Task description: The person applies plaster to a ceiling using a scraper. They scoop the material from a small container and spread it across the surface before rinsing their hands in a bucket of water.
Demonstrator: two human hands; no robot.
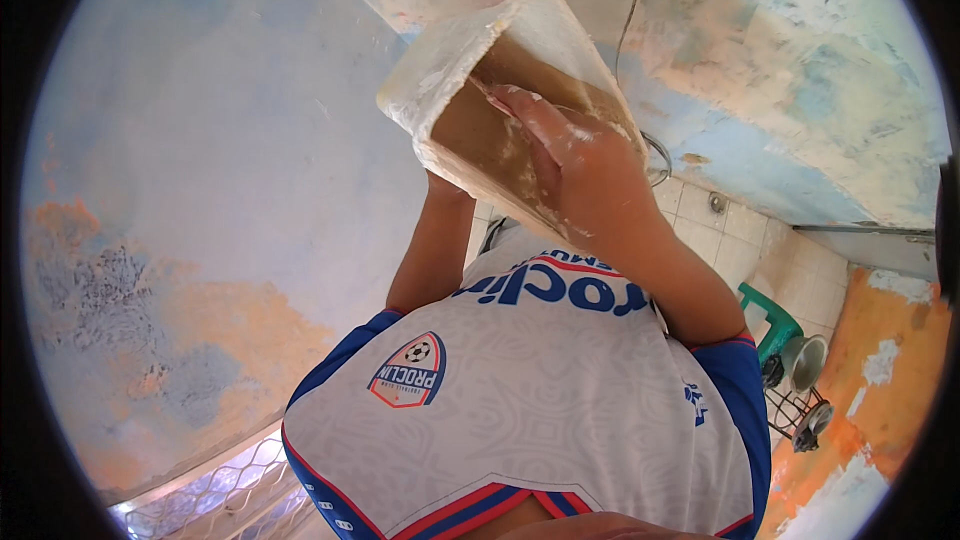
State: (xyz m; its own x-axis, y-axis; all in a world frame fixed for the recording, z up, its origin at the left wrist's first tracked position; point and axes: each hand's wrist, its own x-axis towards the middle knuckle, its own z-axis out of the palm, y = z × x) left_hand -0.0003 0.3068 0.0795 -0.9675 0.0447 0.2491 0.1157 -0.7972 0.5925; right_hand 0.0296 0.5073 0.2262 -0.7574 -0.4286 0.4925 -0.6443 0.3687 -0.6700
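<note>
A white, roughly square plastic container [520, 195] is tilted in front of my chest, its open mouth facing me. Pale, paste-like residue coats its rim and streaks its brown-looking inside. My right hand [570, 140] reaches into the mouth with fingers stretched along the inner wall. White smears cover those fingers, and no tool shows in them. On the left, my left forearm [430, 240] rises behind the container, which stays up in the air on that side. The container hides the left hand's fingers.
A patchy blue and peach wall [220, 140] fills the left side. Another stained, cracked surface [770, 70] spans the upper right. A green plastic stool [768, 320], metal pots [803, 362] and a wire rack [790, 410] stand at right. A wavy grille [220, 495] crosses a window at lower left.
</note>
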